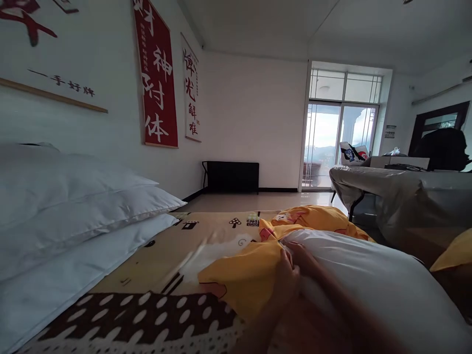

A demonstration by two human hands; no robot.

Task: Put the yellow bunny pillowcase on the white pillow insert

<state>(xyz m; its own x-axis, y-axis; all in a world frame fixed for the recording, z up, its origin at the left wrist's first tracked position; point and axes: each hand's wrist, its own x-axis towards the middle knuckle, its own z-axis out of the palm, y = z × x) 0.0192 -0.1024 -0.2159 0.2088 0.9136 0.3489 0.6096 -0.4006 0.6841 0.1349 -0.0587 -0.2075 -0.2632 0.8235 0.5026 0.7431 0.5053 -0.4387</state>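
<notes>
A white pillow lies at the right on the patterned bed sheet. Against its far left corner, a yellow pillowcase with printed figures is bunched up. My left hand has its fingers closed on the yellow cloth beside that corner. Just to the right, my right hand is closed at the same corner, where white and yellow fabric meet; its fingertips are partly hidden. More yellow printed fabric lies beyond the pillow.
White pillows are stacked at the left. A plastic-covered table with boxes stands at the right. Another yellow item sits at the right edge. A black panel leans near the far wall.
</notes>
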